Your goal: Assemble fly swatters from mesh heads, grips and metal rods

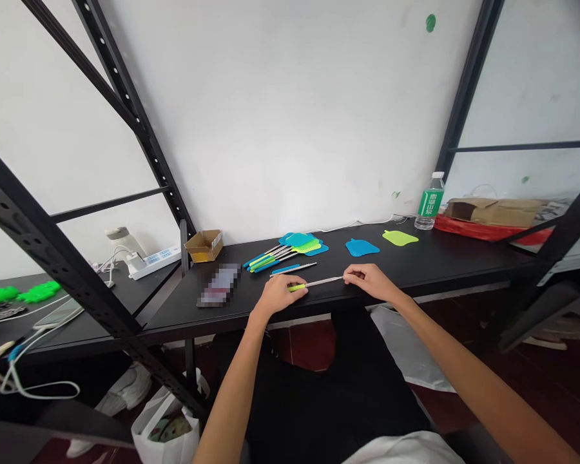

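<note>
Metal rod (pixel 323 281) with yellow-green handle (pixel 297 288) lies along the desk's (pixel 444 259) front edge. Left hand (pixel 279 294): fingers pinching handle. Right hand (pixel 370 281): fingertips pinching rod's far tip. Keep both aligned; load axially, don't bend it.

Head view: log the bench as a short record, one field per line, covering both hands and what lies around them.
left hand: grips yellow-green handle with metal rod
right hand: fingertips pinched at the rod's other end
pile: fly swatters, blue and green, beyond the left hand
near pile: blue handle, lying apart
loose heads: blue head, yellow-green head
back left: cardboard box
back right: bottle, upright
surface: black table
</note>
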Tool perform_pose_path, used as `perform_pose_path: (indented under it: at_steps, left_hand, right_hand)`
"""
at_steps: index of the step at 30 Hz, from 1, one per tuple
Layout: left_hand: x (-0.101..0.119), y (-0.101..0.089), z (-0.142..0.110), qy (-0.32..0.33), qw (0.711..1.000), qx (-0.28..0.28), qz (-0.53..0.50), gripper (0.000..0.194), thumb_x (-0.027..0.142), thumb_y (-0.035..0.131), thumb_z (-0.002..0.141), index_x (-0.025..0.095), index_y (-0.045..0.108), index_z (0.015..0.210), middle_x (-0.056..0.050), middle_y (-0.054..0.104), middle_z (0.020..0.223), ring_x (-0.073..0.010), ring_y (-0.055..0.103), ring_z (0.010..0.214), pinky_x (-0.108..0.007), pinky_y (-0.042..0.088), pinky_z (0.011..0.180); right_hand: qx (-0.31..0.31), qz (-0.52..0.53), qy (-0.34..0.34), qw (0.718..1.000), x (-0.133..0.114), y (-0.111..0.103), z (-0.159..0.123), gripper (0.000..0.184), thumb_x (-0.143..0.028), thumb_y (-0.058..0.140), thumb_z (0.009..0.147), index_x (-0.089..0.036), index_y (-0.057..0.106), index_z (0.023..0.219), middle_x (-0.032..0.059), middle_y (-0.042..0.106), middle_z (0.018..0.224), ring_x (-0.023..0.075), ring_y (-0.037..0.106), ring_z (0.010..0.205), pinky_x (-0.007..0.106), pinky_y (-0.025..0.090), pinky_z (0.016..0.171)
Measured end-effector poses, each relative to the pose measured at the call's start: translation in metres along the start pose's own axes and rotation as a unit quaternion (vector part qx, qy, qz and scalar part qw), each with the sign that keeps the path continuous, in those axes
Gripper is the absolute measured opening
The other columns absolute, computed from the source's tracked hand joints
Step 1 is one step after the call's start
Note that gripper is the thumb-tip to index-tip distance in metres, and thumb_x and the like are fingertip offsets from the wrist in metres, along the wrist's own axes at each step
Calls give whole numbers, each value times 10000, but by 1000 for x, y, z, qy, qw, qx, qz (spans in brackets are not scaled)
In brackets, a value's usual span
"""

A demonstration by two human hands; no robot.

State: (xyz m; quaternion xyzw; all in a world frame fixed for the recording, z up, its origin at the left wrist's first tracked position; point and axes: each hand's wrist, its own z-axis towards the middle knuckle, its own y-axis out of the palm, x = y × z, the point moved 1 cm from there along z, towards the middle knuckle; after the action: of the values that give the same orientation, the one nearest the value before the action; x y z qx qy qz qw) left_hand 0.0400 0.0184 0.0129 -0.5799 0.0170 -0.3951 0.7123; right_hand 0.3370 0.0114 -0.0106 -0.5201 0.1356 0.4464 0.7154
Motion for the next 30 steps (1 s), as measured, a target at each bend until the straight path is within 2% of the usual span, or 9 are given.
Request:
perform_pose_path:
  at_steps: [4, 9, 19, 30]
  left_hand:
    - [-2, 1, 0, 10, 1000, 6, -2, 273, 454, 602, 856, 287, 774, 988, -2, 763, 1009, -224, 681, 915, -283, 457, 845]
    - [-4, 2, 0, 13, 1000, 9, -4, 259, 452, 608, 856, 295, 773, 979, 9, 761, 1005, -217, 680, 912, -278, 453, 839]
    - [-2, 2, 0, 9, 1000, 3, 3, 264, 450, 607, 854, 287, 773, 980, 5, 763, 1004, -218, 677, 916, -280, 450, 833]
    - [-1, 1, 0, 4, 1000, -2, -1, 260, 451, 605, 856, 294, 768, 984, 17, 762, 1014, -212, 675, 922, -272, 447, 828]
  right_hand:
    - [2, 21, 7, 1000, -1, 0, 0, 263, -472, 634, 845, -244, 693, 964, 34, 725, 841, 200, 607, 719, 311, 416, 647]
    - [5, 23, -4, 1000, -2, 0, -1, 217, -453, 635, 853, -238, 668, 865, 21, 707, 827, 195, 601, 748, 310, 404, 660]
    - [10, -3, -2, 1000, -1, 1, -1, 247, -465, 601, 860, -234, 685, 838, 16, 695, 787, 181, 566, 688, 300, 382, 620]
    - [8, -64, -10, 998, -6, 1, -2, 369, -500, 480, 928, -233, 698, 797, 29, 720, 781, 188, 572, 671, 298, 389, 636]
